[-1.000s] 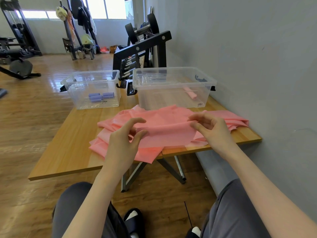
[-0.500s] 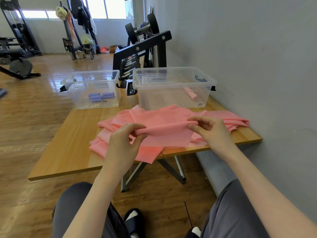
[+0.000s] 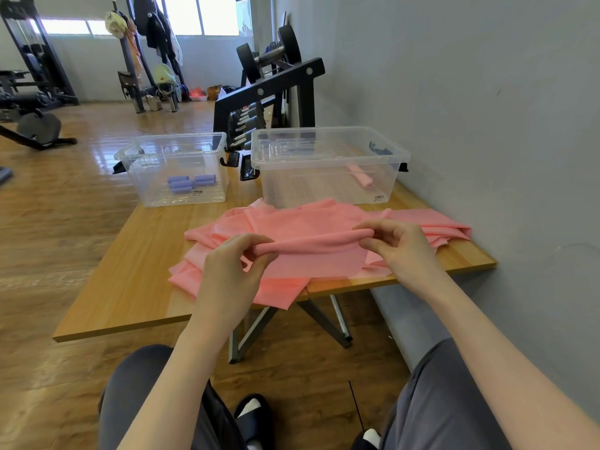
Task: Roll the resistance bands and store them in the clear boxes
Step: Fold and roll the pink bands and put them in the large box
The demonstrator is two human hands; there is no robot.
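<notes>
While the roll is only a turn or so thick, I pinch each end of it: my left hand (image 3: 232,274) has thumb and curled fingers closed on the left end, my right hand (image 3: 397,251) the same on the right. The pink band (image 3: 305,228) lies in a loose heap on the table (image 3: 130,287), just in front of the boxes, with its near edge lifted and curled between my hands. To roll it well, I judge I should keep both ends turning together so the tube stays even, and keep tension so it winds tight. The heap behind looks creased, so I'd smooth it as I go. The right box (image 3: 328,164) already holds one pink roll (image 3: 360,177); the left box (image 3: 177,168) holds purple rolls (image 3: 190,182).
</notes>
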